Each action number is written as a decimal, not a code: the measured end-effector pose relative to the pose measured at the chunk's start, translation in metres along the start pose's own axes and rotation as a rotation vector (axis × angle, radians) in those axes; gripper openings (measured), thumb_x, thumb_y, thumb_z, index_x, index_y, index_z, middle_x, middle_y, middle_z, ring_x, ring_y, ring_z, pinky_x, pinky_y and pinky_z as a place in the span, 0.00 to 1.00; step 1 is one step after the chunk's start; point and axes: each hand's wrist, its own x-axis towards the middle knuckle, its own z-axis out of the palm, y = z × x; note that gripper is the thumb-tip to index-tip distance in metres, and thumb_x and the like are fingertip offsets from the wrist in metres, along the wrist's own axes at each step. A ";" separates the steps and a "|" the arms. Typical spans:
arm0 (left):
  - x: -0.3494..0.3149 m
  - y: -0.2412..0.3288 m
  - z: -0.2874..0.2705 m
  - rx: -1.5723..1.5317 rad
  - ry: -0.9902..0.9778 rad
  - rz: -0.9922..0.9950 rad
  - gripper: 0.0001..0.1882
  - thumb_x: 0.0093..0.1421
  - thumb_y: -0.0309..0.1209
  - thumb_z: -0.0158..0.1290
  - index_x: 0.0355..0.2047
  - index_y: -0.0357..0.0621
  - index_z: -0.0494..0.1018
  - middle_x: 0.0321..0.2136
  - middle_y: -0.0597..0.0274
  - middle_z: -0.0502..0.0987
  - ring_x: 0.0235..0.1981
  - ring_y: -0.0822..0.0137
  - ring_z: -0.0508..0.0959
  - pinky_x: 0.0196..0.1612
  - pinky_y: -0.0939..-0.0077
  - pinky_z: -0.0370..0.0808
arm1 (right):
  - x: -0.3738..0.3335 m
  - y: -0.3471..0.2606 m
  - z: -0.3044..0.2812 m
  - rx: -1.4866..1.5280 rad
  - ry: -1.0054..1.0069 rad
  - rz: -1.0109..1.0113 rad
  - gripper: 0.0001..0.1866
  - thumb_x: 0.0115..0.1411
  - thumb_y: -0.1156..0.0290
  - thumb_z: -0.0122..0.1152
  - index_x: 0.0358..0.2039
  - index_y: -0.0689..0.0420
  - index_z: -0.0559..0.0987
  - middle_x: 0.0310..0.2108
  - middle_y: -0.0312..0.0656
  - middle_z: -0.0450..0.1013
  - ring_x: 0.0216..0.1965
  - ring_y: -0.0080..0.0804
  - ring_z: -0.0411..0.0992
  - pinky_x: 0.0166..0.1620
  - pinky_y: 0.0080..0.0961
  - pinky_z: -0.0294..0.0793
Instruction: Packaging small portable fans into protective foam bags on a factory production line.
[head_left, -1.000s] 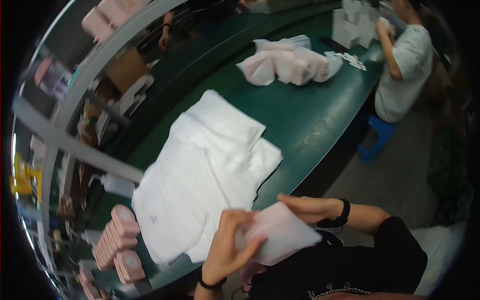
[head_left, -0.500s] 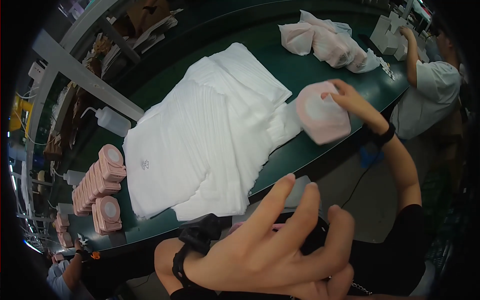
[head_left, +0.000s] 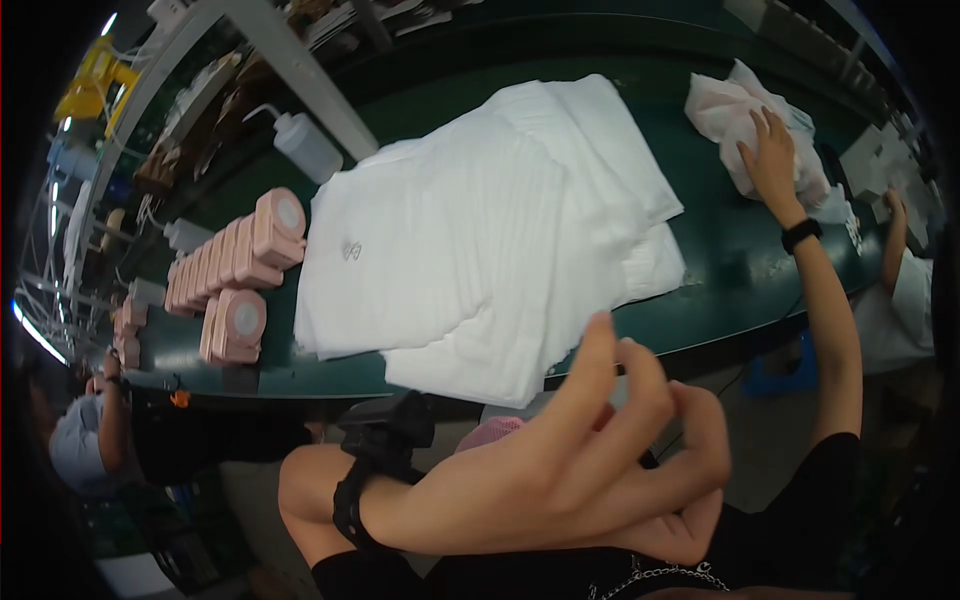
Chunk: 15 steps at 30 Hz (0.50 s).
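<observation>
My right hand [head_left: 772,172] is stretched out at the upper right. Its fingers are spread over a pile of pink things in thin white bags [head_left: 722,108], resting on them. Close to the camera, my left hand [head_left: 570,465] is raised before the table's front edge, fingers apart and loosely bent, with nothing visible in it. Between the two hands and the far side lies a fanned stack of flat white bags [head_left: 430,230]. To its left stand a row of pink boxy devices [head_left: 225,255] with pale round faces and a shorter group [head_left: 240,325] in front.
A clear squeeze bottle [head_left: 307,148] with a bent spout stands behind the stack, by a grey metal post [head_left: 295,65]. White boxes [head_left: 880,160] sit at the far right near another person's arm [head_left: 893,225]. Another person [head_left: 85,440] works at lower left. A blue stool [head_left: 785,368] stands below the table.
My right hand has carried a bagged pink device to the right onto the pile and its fingers have spread. My left hand stays raised. The whole view has shifted.
</observation>
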 end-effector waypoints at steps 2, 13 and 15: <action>-0.007 0.005 -0.004 -0.007 -0.020 -0.054 0.13 0.52 0.30 0.47 0.37 0.53 0.59 0.34 0.60 0.64 0.32 0.57 0.73 0.39 0.56 0.75 | -0.003 -0.025 -0.025 0.334 -0.021 -0.096 0.25 0.54 0.74 0.56 0.54 0.56 0.66 0.58 0.48 0.59 0.58 0.48 0.58 0.58 0.35 0.57; -0.037 -0.012 -0.021 -0.030 0.045 -0.030 0.09 0.50 0.29 0.49 0.33 0.44 0.66 0.31 0.56 0.66 0.31 0.61 0.68 0.42 0.60 0.72 | -0.024 -0.148 -0.155 0.936 -0.451 -0.236 0.22 0.50 0.83 0.57 0.48 0.60 0.71 0.52 0.48 0.66 0.50 0.44 0.68 0.51 0.31 0.66; -0.055 -0.024 -0.005 -0.421 -0.206 -0.387 0.20 0.52 0.38 0.53 0.43 0.42 0.70 0.43 0.51 0.70 0.39 0.52 0.74 0.46 0.59 0.71 | -0.028 -0.160 -0.173 0.958 -0.444 -0.252 0.22 0.49 0.83 0.57 0.47 0.60 0.71 0.51 0.48 0.66 0.49 0.44 0.68 0.51 0.31 0.67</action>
